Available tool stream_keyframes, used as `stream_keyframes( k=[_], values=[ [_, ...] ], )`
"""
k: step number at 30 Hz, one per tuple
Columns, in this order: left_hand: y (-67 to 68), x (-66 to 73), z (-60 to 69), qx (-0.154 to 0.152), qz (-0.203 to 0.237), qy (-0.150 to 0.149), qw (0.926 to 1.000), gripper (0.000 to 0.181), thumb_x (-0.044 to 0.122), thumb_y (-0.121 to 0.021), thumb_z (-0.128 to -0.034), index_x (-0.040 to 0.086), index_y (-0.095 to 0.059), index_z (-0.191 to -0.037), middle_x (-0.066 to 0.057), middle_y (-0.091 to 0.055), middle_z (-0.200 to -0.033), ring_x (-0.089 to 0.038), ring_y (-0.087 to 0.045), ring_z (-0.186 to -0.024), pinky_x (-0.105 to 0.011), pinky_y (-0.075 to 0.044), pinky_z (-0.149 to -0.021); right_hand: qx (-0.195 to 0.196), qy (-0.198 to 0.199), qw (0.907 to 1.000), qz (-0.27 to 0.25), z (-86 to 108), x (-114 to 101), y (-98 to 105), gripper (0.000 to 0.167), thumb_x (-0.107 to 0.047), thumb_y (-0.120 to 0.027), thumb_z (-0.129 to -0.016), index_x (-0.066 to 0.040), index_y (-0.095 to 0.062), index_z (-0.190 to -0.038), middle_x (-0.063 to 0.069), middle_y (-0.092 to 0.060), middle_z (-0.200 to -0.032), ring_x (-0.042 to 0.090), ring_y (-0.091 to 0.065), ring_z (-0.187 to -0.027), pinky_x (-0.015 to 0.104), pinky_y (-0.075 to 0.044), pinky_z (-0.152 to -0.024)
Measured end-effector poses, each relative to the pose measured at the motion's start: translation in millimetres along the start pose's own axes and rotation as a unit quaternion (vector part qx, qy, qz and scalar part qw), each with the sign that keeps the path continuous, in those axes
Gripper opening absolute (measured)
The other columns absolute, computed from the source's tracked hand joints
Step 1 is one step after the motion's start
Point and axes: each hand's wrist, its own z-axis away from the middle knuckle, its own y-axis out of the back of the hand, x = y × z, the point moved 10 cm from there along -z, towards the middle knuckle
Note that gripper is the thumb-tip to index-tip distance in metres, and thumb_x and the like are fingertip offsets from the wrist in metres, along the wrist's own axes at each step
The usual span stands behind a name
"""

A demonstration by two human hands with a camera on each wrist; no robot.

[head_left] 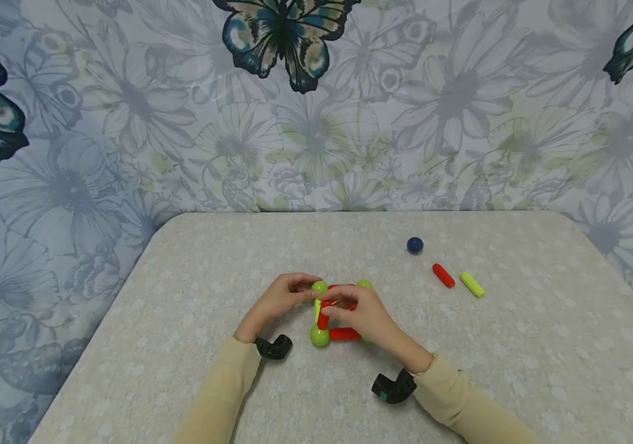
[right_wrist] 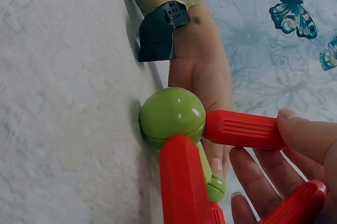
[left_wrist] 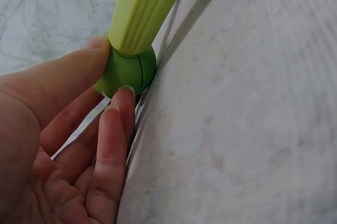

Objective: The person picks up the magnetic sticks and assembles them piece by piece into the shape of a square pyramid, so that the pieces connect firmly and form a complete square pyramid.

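A frame of magnetic-looking rods and green balls lies on the table. My left hand [head_left: 278, 302] pinches its far-left green ball [left_wrist: 124, 74] between thumb and fingers; a yellow-green rod [left_wrist: 145, 10] joins that ball. My right hand [head_left: 368, 317] pinches the upper end of a red rod [right_wrist: 245, 129], which rises from the near-left green ball [right_wrist: 172, 113]. Another red rod [head_left: 344, 334] runs along the near side. By the right fingers is one more red rod [right_wrist: 297, 205]; whether it is held or attached, I cannot tell. The right hand mostly hides the near-right corner.
On the table [head_left: 183, 382], right of the frame, lie a dark blue ball [head_left: 415, 245], a loose red rod [head_left: 444, 275] and a loose yellow-green rod [head_left: 472, 284]. A far-right green ball [head_left: 365, 284] belongs to the frame. Behind the table hangs flower-patterned cloth [head_left: 316, 154].
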Motion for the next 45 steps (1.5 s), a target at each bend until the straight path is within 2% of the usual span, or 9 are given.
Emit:
stream_keyframes(
  k=[6, 11, 17, 22, 25, 30, 33, 37, 45],
  values=[
    [-0.4, -1.3, -0.6, 0.0, 0.002, 0.006, 1.0, 0.034, 0.006, -0.063, -0.0902, -0.008, -0.058, -0.121, -0.017, -0.063, -0.108, -0.018, -0.06, -0.086, -0.032, -0.047, -0.076, -0.014, -0.009, 0.9996, -0.023, 0.9, 4, -3, 0.027, -0.011, -0.071, -0.084, 0.002, -0.067, -0.108, 0.004, -0.066, -0.094, 0.017, -0.063, -0.08, 0.03, -0.051, -0.072],
    [-1.3, -2.2, -1.2, 0.001, 0.001, 0.009, 1.0, 0.033, 0.007, -0.063, -0.0903, -0.007, -0.059, -0.121, -0.017, -0.063, -0.107, -0.02, -0.059, -0.086, -0.036, -0.047, -0.077, -0.008, -0.029, 0.9991, -0.03, 2.3, 8, -2, 0.026, -0.013, -0.073, -0.083, -0.001, -0.068, -0.105, 0.003, -0.066, -0.092, 0.016, -0.063, -0.08, 0.03, -0.05, -0.073],
    [-1.6, -1.6, -1.1, 0.003, -0.003, 0.012, 0.9999, 0.034, 0.008, -0.063, -0.0902, -0.007, -0.059, -0.121, -0.016, -0.063, -0.107, -0.017, -0.059, -0.084, -0.032, -0.046, -0.075, 0.005, -0.061, 0.9971, -0.045, 2.1, 17, -1, 0.023, -0.012, -0.075, -0.081, -0.002, -0.068, -0.099, 0.004, -0.067, -0.088, 0.017, -0.063, -0.083, 0.031, -0.05, -0.072],
    [-1.2, -1.7, -0.9, 0.005, -0.003, 0.014, 0.9999, 0.034, 0.008, -0.064, -0.09, -0.006, -0.059, -0.12, -0.016, -0.063, -0.107, -0.017, -0.058, -0.083, -0.033, -0.046, -0.075, 0.007, -0.06, 0.9975, -0.037, 0.0, 19, -1, 0.022, -0.012, -0.076, -0.08, -0.002, -0.07, -0.098, 0.003, -0.068, -0.085, 0.016, -0.063, -0.079, 0.03, -0.05, -0.068],
    [-1.3, -1.9, -1.1, 0.007, -0.006, 0.012, 0.9999, 0.033, 0.008, -0.064, -0.09, -0.006, -0.06, -0.12, -0.015, -0.063, -0.107, -0.018, -0.058, -0.083, -0.033, -0.046, -0.075, -0.001, -0.051, 0.9978, -0.043, 0.9, 17, -1, 0.028, -0.016, -0.076, -0.081, -0.002, -0.07, -0.104, 0.003, -0.068, -0.09, 0.016, -0.063, -0.083, 0.029, -0.05, -0.07],
    [-1.9, -23.7, -8.6, 0.012, -0.009, -0.002, 0.9999, 0.034, 0.015, -0.066, -0.0894, -0.001, -0.062, -0.119, -0.008, -0.065, -0.104, -0.017, -0.058, -0.083, -0.031, -0.046, -0.073, -0.015, -0.024, 0.9975, -0.064, 8.9, 13, 12, 0.041, -0.016, -0.07, -0.086, 0.0, -0.06, -0.123, 0.01, -0.066, -0.109, 0.02, -0.062, -0.096, 0.031, -0.05, -0.078],
    [-0.9, -34.3, -11.3, 0.019, -0.022, -0.013, 0.9995, 0.035, 0.021, -0.067, -0.0885, 0.003, -0.064, -0.119, -0.003, -0.065, -0.104, -0.016, -0.058, -0.083, -0.028, -0.046, -0.072, -0.003, -0.018, 0.9988, -0.046, 17.8, 14, 30, 0.041, -0.013, -0.069, -0.087, -0.001, -0.058, -0.125, 0.012, -0.062, -0.117, 0.024, -0.06, -0.101, 0.032, -0.049, -0.082],
    [0.2, -33.4, -10.0, 0.016, -0.037, -0.012, 0.9991, 0.038, 0.019, -0.066, -0.0891, 0.006, -0.061, -0.125, -0.005, -0.062, -0.108, -0.018, -0.057, -0.086, -0.03, -0.046, -0.075, 0.007, -0.035, 0.9993, 0.008, 34.5, 23, 46, 0.042, -0.018, -0.073, -0.084, -0.006, -0.061, -0.122, 0.007, -0.059, -0.12, 0.026, -0.055, -0.105, 0.035, -0.048, -0.083],
    [-0.5, -29.4, -8.7, -0.003, -0.035, -0.006, 0.9994, 0.037, 0.013, -0.063, -0.0916, 0.0, -0.058, -0.126, -0.013, -0.059, -0.115, -0.024, -0.055, -0.089, -0.032, -0.044, -0.074, -0.005, -0.005, 0.9967, 0.081, 52.8, 32, 44, 0.033, -0.019, -0.078, -0.079, -0.008, -0.066, -0.107, 0.006, -0.054, -0.098, 0.025, -0.051, -0.086, 0.031, -0.048, -0.07]
  ],
)
